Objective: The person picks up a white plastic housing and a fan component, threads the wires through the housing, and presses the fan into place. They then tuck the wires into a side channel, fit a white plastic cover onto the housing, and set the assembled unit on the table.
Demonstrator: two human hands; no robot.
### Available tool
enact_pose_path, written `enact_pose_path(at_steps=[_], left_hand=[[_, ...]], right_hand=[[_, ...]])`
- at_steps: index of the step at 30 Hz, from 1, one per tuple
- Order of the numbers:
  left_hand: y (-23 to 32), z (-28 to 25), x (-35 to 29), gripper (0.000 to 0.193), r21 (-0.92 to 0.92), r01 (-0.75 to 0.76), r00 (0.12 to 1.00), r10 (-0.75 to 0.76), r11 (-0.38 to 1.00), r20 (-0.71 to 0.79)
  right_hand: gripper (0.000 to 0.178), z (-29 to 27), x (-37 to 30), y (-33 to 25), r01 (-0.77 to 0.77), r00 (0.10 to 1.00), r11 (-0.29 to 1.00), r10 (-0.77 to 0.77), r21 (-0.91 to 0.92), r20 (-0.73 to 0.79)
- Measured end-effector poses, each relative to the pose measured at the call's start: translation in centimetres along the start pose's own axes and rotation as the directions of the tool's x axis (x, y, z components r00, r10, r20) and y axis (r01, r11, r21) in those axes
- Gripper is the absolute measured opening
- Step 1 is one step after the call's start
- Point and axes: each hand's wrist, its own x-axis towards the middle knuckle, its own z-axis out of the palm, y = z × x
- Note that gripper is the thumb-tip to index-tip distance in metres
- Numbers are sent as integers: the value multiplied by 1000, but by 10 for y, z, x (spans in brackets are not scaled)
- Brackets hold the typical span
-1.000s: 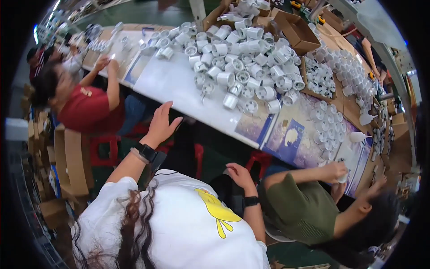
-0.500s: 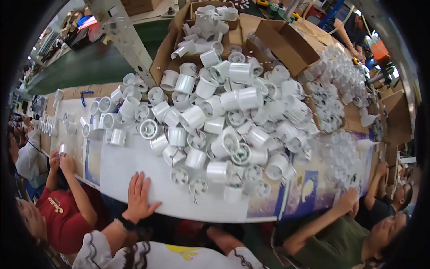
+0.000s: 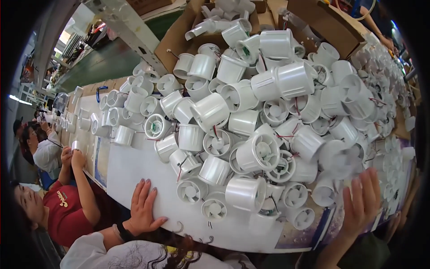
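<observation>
My left hand (image 3: pixel 145 208) lies flat at the table's near edge, fingers stretched out, holding nothing; a dark band circles its wrist. At the near right my right hand (image 3: pixel 362 199) is raised with its fingers extended, slightly blurred. Just beyond its fingertips is a motion-smeared white fan housing (image 3: pixel 340 158); I see no grip on it. A heap of white cylindrical fan housings covers the table, many with fan blades and thin wires showing. An upright-facing fan (image 3: pixel 214 208) and a sideways housing (image 3: pixel 245 193) lie at the heap's near side.
Cardboard boxes (image 3: pixel 324 24) stand behind the heap, one holding white tubular parts (image 3: pixel 219 27). A metal post (image 3: pixel 127 33) rises at the back left. A person in a red shirt (image 3: pixel 74 210) works at the left. The white table surface (image 3: pixel 130 168) shows before the heap.
The view has moved closer to the heap and shifted. My right hand has come up from the lower edge to the heap's right side. My left hand stays flat on the table.
</observation>
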Motion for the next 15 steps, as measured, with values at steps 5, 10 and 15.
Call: enact_pose_path(at_steps=[5,10,15], left_hand=[[-4,1,0,80,-18,-15,999,14,1000,-38],[-5,-6,-8,77,-68,12,997,-17,998,-81],[-9,-1,-9,75,-132,33,985,-55,991,-164]], right_hand=[[23,-41,33,28,66,964,758,-215,-649,-153],[26,-64,46,98,133,979,631,-203,-764,3],[28,-80,46,195,280,949,364,-246,-888,198]])
